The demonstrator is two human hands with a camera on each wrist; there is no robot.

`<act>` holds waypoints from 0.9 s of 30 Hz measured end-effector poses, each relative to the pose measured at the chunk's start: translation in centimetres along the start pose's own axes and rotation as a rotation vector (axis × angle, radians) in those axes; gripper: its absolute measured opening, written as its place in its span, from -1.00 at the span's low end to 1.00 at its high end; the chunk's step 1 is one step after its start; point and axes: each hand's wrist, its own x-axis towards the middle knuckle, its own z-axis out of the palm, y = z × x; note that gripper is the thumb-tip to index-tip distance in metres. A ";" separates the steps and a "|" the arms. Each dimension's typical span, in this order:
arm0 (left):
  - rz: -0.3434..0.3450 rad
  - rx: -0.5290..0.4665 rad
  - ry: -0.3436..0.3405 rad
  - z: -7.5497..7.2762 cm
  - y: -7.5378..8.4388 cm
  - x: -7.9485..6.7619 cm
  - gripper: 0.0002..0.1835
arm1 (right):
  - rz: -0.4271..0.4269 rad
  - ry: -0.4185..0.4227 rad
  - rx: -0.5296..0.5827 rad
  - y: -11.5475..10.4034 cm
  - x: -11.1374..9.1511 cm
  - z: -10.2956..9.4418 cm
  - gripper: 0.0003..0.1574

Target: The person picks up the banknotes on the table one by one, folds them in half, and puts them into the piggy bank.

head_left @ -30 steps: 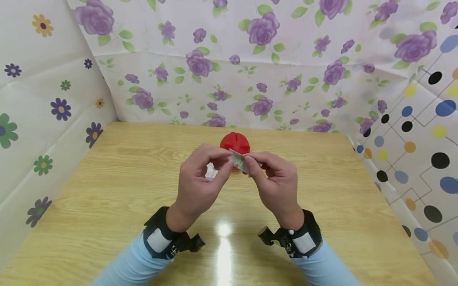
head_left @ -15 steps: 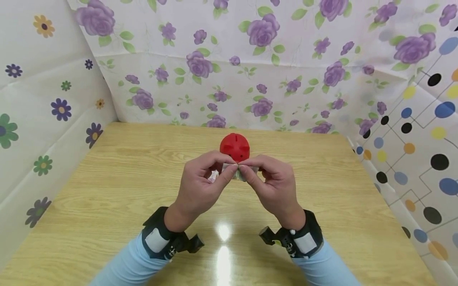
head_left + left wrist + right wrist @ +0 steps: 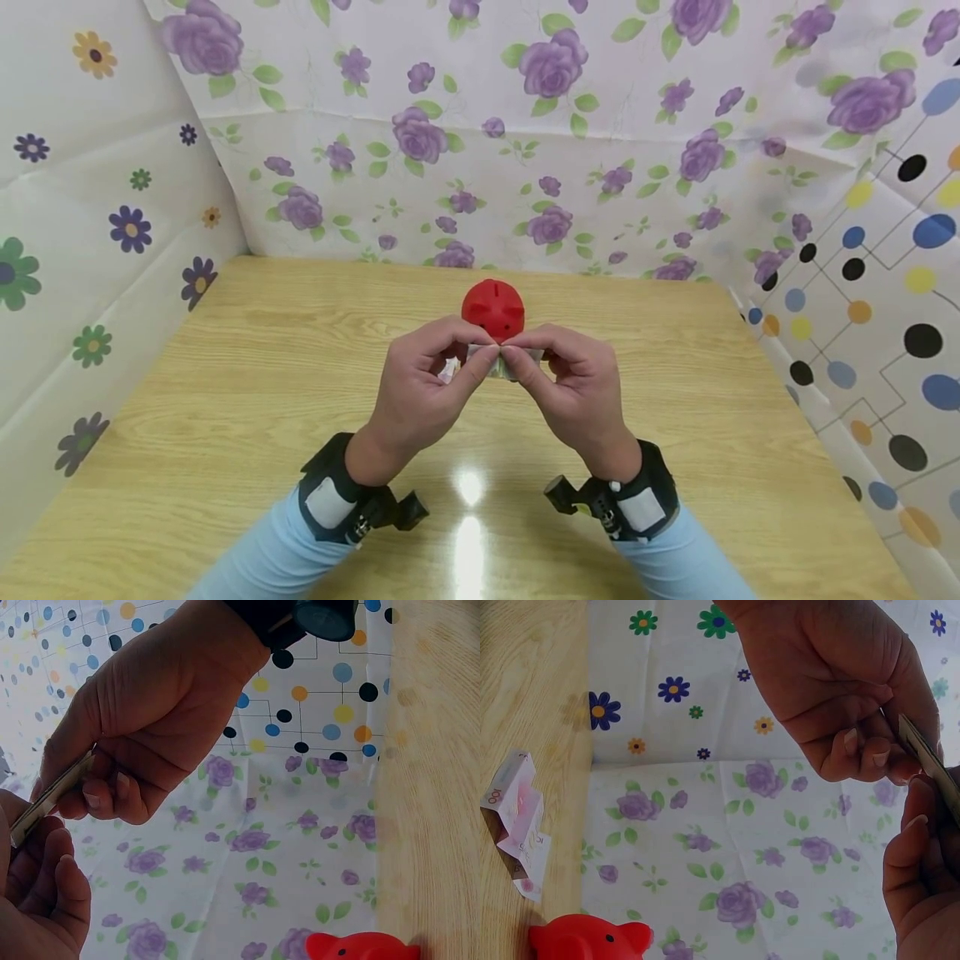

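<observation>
Left hand (image 3: pixel 420 387), right hand (image 3: pixel 577 390) partly hide paper (image 3: pixel 501 368).

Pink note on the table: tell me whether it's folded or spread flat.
Folded, not flat: the right wrist view shows the pink note bent in zigzag creases.

Our L hand (image 3: pixel 416 392) & R hand (image 3: pixel 573 387) pinch w/ thumb (image 3: pixel 474 371) & index (image 3: pixel 457 329), tips v. close together mid-view, other fingers (image 3: pixel 124 796) curled. Our forearms (image 3: pixel 273 546) slant in from bottom L & R.
</observation>
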 end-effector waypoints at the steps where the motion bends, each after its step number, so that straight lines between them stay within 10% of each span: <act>1: -0.001 0.000 0.000 0.0 0.0 0.0 -0.77 | 0.003 0.000 0.002 0.0 0.0 0.0 -0.62; 27: 0.015 -0.011 -0.023 0.0 -0.1 -0.1 -0.87 | 0.009 -0.022 -0.037 -0.1 -0.1 0.1 -0.64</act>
